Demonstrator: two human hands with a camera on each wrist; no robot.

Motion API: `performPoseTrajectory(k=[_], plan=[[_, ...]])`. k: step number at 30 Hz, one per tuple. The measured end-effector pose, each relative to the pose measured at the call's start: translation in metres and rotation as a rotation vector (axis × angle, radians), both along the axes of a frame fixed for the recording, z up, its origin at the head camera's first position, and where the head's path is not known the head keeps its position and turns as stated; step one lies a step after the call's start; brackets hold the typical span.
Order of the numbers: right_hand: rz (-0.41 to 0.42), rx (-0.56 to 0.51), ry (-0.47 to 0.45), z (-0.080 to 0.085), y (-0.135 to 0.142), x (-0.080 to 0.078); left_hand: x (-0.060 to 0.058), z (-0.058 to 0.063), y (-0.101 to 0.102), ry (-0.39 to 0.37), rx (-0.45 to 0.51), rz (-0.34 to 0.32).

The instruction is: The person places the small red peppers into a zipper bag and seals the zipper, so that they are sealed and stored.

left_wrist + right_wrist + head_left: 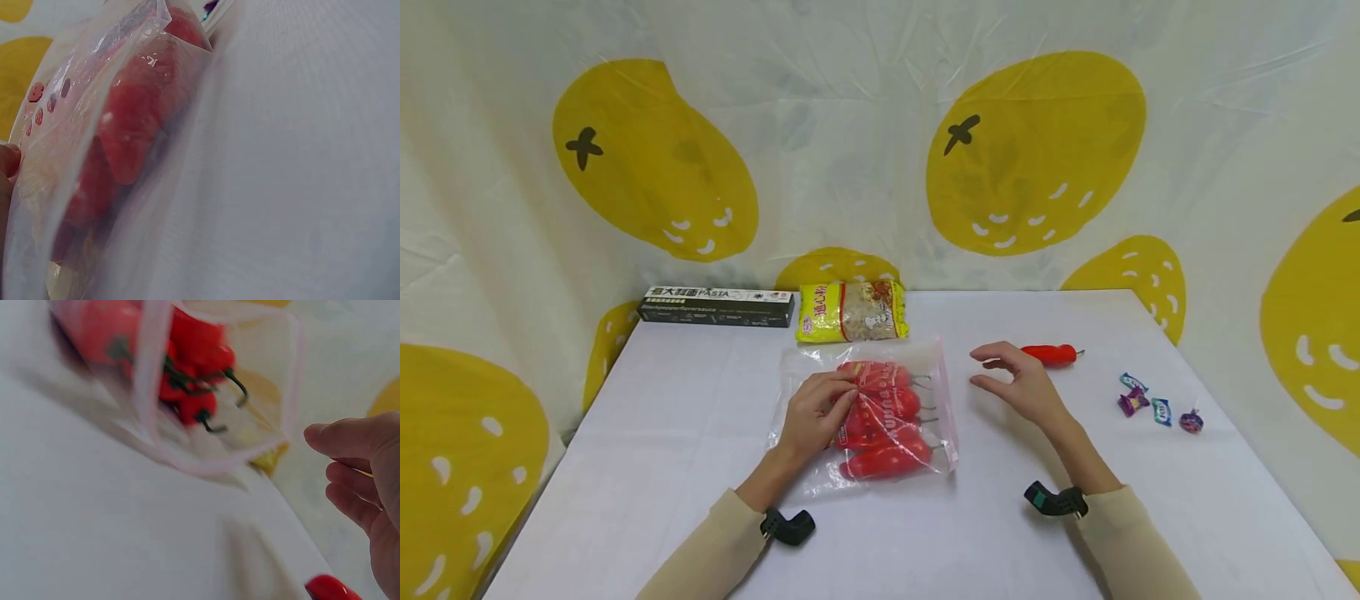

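Clear bag (947, 400), head view: laid on the white table (625, 467), with its pink rim (951, 433) turned to the right; several red peppers (887, 458) are enclosed, their stems pointed toward that rim.
Left hand (816, 412), head view: placed on top of the bag; the upper film is pinched between thumb and fingers, and creases are drawn into it there.
Right hand (1026, 387), head view: held to the right of the bag, apart from the rim; thumb and fingers are curved and spread apart, with nothing gripped.
Loose red pepper (1056, 356), head view: set to the right of the bag, partly hidden by the right hand.
Packet and box, head view: a yellow packet (853, 312) is placed just beyond the bag, a black pasta box (715, 308) beyond it and to its left.
Sweets, head view: wrapped candies (1162, 412) and a lollipop (1191, 421) are scattered well to the right of the bag.
Bag, left wrist view: seen from close by, with red peppers blurred through the film; only a fingertip is shown beside it.
Bag, right wrist view: the mouth is held wide, and green stems are seen inside; the right hand is kept clear of the rim.
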State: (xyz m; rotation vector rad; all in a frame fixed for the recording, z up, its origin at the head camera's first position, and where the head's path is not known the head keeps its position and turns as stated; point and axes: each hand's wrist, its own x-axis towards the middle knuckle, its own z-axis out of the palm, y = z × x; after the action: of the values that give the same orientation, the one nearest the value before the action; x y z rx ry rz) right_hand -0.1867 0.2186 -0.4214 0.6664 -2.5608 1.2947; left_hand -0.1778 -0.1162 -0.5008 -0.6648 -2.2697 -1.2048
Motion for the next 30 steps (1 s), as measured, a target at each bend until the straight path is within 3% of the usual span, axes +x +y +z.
performPoseTrajectory(k=[5, 10, 14, 23, 30], plan=[[-0.126, -0.047, -0.032, -0.012, 0.035, -0.015, -0.001, 0.000, 0.000, 0.000, -0.004, 0.003], [-0.278, 0.020, -0.118, -0.033, 0.073, -0.028, -0.001, -0.001, 0.000, 0.005, -0.002, 0.006], [-0.348, 0.025, -0.204, -0.040, 0.096, -0.032, -0.001, -0.002, 0.000, 0.009, -0.001, 0.005], [-0.374, 0.091, -0.306, -0.045, 0.126, -0.031, -0.002, -0.005, 0.000, 0.014, 0.006, 0.003], [-0.361, 0.164, -0.369, -0.050, 0.132, -0.031, -0.002, -0.006, 0.000, 0.015, 0.010, 0.003]])
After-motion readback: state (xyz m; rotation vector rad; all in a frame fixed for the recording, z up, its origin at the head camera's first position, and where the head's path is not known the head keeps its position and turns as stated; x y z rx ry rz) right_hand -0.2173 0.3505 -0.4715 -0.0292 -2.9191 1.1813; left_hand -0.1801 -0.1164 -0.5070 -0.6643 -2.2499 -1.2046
